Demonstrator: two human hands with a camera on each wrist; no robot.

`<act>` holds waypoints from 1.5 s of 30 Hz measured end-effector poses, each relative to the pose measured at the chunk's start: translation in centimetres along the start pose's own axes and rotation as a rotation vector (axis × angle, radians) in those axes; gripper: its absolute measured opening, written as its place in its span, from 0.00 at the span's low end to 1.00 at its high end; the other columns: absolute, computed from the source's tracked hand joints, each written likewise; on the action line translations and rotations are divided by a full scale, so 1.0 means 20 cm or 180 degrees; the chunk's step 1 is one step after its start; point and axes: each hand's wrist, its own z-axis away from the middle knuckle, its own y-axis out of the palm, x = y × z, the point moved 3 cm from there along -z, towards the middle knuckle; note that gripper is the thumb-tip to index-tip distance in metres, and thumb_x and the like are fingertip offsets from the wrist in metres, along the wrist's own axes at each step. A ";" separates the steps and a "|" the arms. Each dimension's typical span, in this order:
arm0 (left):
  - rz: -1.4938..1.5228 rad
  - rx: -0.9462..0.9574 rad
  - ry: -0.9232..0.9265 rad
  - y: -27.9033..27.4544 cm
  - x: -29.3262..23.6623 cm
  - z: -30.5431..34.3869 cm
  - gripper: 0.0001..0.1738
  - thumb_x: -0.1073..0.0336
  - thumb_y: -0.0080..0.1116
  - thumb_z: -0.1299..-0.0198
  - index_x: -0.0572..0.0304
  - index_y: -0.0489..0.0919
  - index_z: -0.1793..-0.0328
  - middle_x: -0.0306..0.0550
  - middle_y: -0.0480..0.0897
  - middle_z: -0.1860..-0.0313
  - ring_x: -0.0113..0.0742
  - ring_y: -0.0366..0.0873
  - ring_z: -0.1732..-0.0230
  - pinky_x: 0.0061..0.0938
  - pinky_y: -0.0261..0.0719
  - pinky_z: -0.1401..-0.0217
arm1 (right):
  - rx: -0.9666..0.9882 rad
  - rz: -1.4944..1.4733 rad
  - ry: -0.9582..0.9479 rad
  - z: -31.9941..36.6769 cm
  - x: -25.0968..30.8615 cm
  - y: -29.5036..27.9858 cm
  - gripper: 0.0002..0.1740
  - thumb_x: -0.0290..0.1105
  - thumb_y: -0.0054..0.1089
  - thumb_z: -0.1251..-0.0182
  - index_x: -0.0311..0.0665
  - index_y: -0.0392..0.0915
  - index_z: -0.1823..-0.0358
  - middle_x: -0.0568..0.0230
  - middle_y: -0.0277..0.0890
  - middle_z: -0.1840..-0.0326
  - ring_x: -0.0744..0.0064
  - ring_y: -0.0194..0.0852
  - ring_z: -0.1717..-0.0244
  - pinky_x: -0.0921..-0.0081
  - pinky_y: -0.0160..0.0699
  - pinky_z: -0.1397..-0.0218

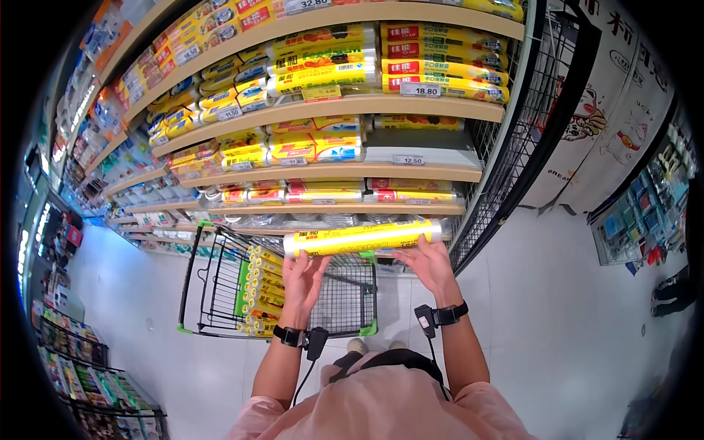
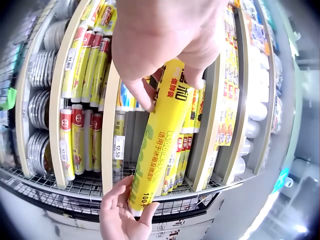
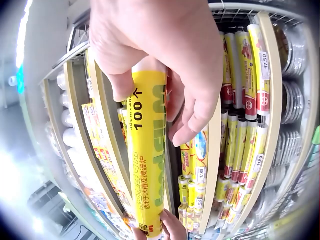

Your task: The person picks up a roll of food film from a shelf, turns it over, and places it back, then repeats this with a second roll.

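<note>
A long yellow-and-white roll of food storage bags [image 1: 363, 238] is held level in front of the shelves, over the back edge of the shopping cart [image 1: 375, 293]. At its left end, my left hand [image 1: 302, 280] grips it with thumb and fingers on opposite sides. My right hand [image 1: 430, 265] holds the other end, thumb against the printed face and fingers behind. The left wrist view shows the roll [image 2: 162, 140] spanning both hands, its label turned toward the camera. Several similar yellow rolls [image 1: 264, 293] lie stacked at the cart's left side.
Wooden-edged shelves [image 1: 433, 106] carry rows of yellow bag and wrap rolls with price tags. A black wire rack side [image 1: 513, 154] borders them on the right. Beyond it stand a printed white curtain [image 1: 601, 110] and another display [image 1: 649, 205]. More shelving [image 1: 81, 352] is at lower left.
</note>
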 end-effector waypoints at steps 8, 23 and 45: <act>0.0081 0.0042 -0.0184 -0.07 -0.15 -0.06 0.31 0.68 0.57 0.31 0.50 0.60 0.24 0.52 0.72 0.35 0.46 0.72 0.34 0.49 0.75 0.32 | -0.0285 0.0231 -0.0234 -0.06 -0.11 0.07 0.20 0.37 0.48 0.21 0.29 0.66 0.39 0.44 0.74 0.42 0.50 0.78 0.45 0.55 0.78 0.39; -0.0227 0.0348 -0.0063 -0.20 -0.35 -0.19 0.36 0.81 0.61 0.39 0.58 0.61 0.27 0.50 0.74 0.39 0.36 0.77 0.43 0.30 0.80 0.39 | -0.0907 0.0243 -0.0276 -0.11 -0.29 0.13 0.22 0.42 0.50 0.23 0.31 0.67 0.39 0.49 0.77 0.45 0.55 0.78 0.48 0.59 0.79 0.45; -0.2206 0.0942 0.0259 0.02 -0.31 -0.21 0.30 0.82 0.64 0.43 0.61 0.73 0.34 0.48 0.68 0.34 0.35 0.75 0.38 0.26 0.85 0.44 | -0.1052 -0.0624 0.0079 -0.37 -0.37 0.01 0.28 0.43 0.56 0.33 0.39 0.65 0.35 0.52 0.66 0.32 0.48 0.62 0.30 0.45 0.62 0.28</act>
